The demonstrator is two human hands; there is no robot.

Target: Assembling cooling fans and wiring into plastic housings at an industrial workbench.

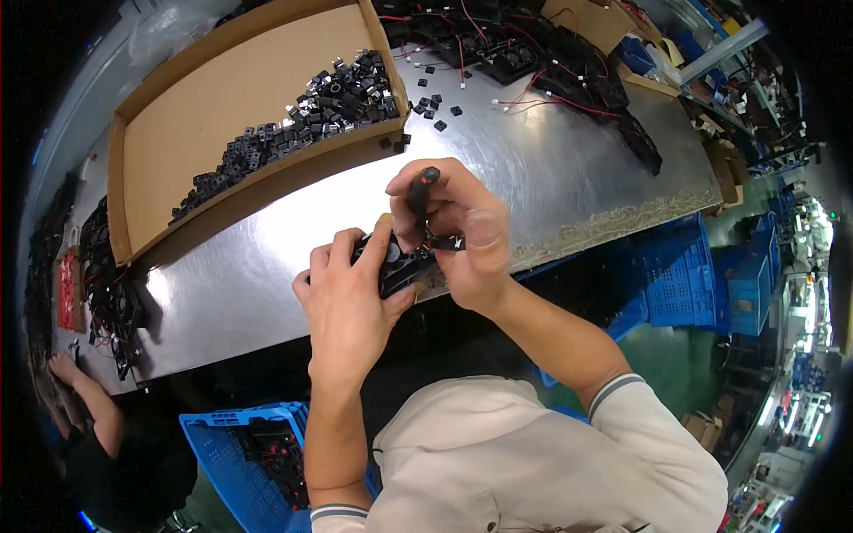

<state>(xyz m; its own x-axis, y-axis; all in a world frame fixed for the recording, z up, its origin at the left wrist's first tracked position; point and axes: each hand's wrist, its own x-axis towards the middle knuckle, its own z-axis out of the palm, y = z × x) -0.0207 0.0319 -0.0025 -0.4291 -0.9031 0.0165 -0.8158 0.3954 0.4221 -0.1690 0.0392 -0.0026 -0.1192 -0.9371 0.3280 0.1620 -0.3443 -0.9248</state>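
My left hand (342, 289) is closed over a black plastic housing (393, 266) at the table's near edge, with the fingers over its far side and the thumb at its near side. In my right hand (475, 253) is a screwdriver (421, 194) with a black handle and orange marks, held upright over the housing's right end. The fingers wrap the handle, and the hand is slightly blurred. Where the tip meets the housing is hard to make out.
A cardboard tray (116, 200) of small black parts (333, 98) stands at far left, with loose ones beside it. Black housings with wires (506, 58) pile up at the back. Blue crates (680, 284) flank me below the table (569, 191). A co-worker's hand (64, 367) is at left.
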